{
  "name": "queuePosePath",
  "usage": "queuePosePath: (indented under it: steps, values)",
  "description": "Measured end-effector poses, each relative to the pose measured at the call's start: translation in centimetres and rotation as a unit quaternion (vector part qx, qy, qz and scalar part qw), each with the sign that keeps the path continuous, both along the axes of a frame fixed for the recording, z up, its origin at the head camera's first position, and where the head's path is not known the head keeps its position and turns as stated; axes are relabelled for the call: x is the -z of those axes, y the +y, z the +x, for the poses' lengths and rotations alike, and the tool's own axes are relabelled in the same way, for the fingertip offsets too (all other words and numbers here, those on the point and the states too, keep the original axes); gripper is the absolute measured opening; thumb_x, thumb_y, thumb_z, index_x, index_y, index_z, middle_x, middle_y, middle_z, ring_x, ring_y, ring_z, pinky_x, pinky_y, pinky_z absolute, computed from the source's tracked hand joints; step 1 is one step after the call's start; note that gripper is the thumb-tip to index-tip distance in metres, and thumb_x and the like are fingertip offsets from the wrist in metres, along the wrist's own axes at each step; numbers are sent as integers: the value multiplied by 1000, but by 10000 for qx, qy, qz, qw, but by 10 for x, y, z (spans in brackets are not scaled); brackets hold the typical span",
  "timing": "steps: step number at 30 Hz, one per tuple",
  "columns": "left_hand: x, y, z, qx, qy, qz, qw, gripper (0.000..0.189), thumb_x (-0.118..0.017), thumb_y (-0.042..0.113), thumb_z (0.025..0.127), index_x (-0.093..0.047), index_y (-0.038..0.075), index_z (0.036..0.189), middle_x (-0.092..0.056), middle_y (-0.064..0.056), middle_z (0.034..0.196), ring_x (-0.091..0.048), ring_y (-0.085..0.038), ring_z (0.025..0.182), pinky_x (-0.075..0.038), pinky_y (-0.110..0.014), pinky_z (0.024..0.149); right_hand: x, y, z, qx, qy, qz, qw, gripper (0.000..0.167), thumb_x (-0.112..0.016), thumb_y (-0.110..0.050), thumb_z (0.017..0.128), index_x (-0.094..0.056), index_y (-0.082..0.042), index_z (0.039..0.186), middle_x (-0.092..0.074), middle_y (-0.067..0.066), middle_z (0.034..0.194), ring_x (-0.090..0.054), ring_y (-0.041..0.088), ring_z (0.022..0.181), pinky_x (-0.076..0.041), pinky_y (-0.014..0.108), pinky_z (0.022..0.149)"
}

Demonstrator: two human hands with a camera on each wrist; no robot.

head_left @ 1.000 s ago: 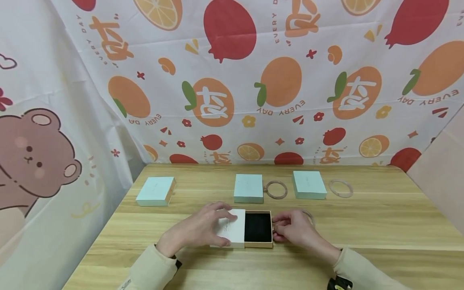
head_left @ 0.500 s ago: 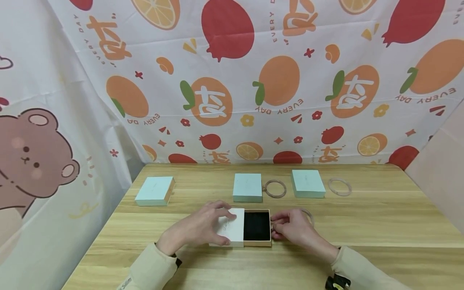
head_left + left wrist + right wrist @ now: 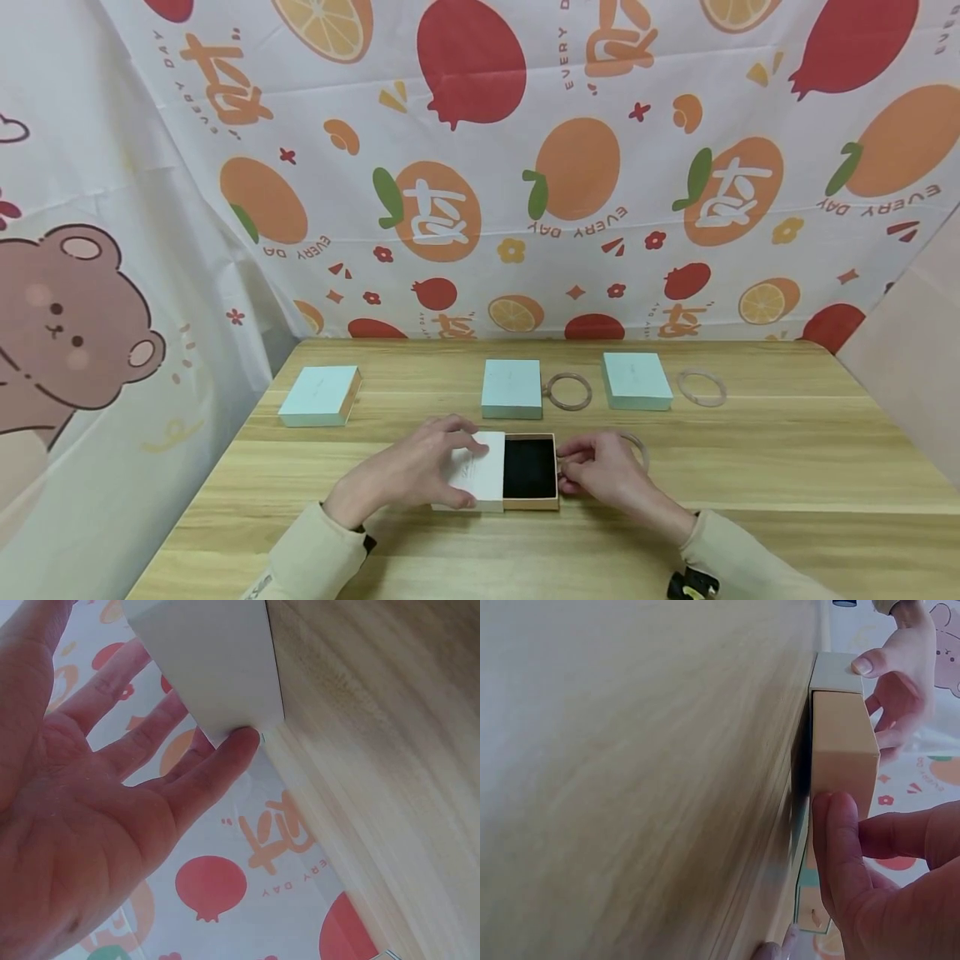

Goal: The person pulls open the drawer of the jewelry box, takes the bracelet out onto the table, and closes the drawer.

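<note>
A drawer-style jewelry box lies in the middle of the table, its pale sleeve (image 3: 477, 475) at the left and its tan drawer (image 3: 531, 504) partly out to the right. A black cushion (image 3: 529, 468) fills the drawer's visible part. My left hand (image 3: 408, 471) grips the sleeve, thumb on the near side and fingers over the far side. In the left wrist view the thumb tip rests at the sleeve's (image 3: 210, 667) edge. My right hand (image 3: 603, 471) has its fingertips against the drawer's right end. The right wrist view shows those fingers (image 3: 842, 825) on the end face.
Three pale blue boxes stand farther back: left (image 3: 320, 396), middle (image 3: 512, 389) and right (image 3: 637, 381). One bangle (image 3: 568, 406) lies beside the middle box, another bangle (image 3: 702, 402) beside the right one. A third bangle (image 3: 642, 450) shows partly behind my right hand. A printed cloth (image 3: 450, 292) hangs behind.
The drawer has slid slightly left into the sleeve, and my right hand has shifted left with it. My left hand stays on the sleeve.
</note>
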State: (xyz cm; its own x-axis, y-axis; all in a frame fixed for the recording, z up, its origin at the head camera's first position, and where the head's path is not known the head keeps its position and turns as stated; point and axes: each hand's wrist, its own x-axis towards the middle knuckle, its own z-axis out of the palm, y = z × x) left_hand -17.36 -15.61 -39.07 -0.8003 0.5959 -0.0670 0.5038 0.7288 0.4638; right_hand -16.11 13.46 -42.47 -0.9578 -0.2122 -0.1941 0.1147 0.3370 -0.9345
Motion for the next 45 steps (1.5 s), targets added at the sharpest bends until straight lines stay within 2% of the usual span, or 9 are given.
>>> queuePosePath:
  steps: [10,28,45]
  values:
    - [0,1,-1,5,-42,9,10000,54,-89,33,77,-73,19,126,-57,-8,145,-49,-37,134,-47,-59,107,0,-9,0,80,19,11,10000,17,-64,6,93,-71,8,108,-73,10,84,-73,16,72,-62,31,66]
    - [0,0,-2,110,-5,89,9999,54,-90,34,76,-72,18,125,-57,-9,144,-51,-37,132,-47,-60,106,2,-21,-3,-61,19,-243,9997,16,-64,8,92,-70,10,107,-73,12,84,-72,15,72,-62,31,67]
    - [-1,0,-3,110,-1,77,9999,56,-89,34,76,-71,18,127,-56,-10,145,-50,-38,134,-47,-59,106,3,-31,-4,-34,4,-264,9996,17,-64,7,91,-71,8,107,-73,12,84,-72,15,71,-62,31,67]
